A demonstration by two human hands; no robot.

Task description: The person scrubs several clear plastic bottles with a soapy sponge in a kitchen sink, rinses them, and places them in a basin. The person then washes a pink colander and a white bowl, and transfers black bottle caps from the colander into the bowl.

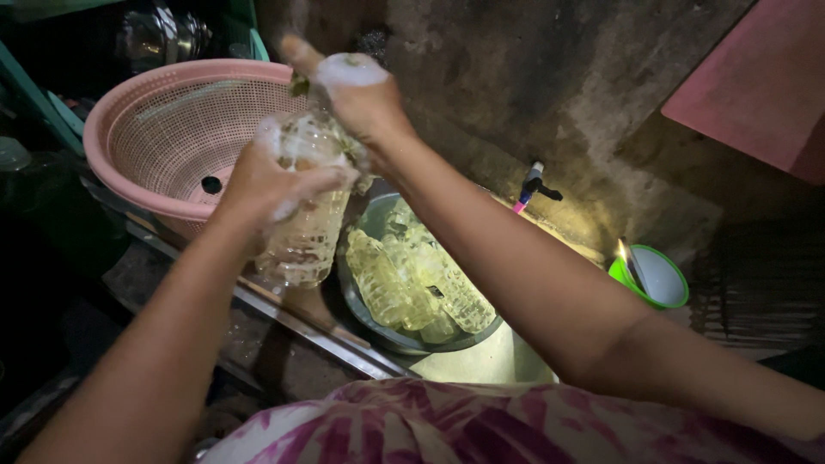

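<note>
Clear ribbed plastic bottle (pixel 308 206), soapy, held tilted in mid-air above the counter edge; left hand (pixel 262 185) wraps its middle from the near side, fingers closed around it, foam on the knuckles; right hand (pixel 357 90) closed over the bottle's top end, clutching a suds-covered scrubber (pixel 348 70). Just beyond and left of the bottle sits a pink perforated basket (pixel 163 129), tipped toward the camera; just right and below, a grey metal basin (pixel 378 331) holding more clear bottles (pixel 421 279) in water; farther right, a wall tap (pixel 533 185) and a green-rimmed scoop (pixel 657 277), well apart.
</note>
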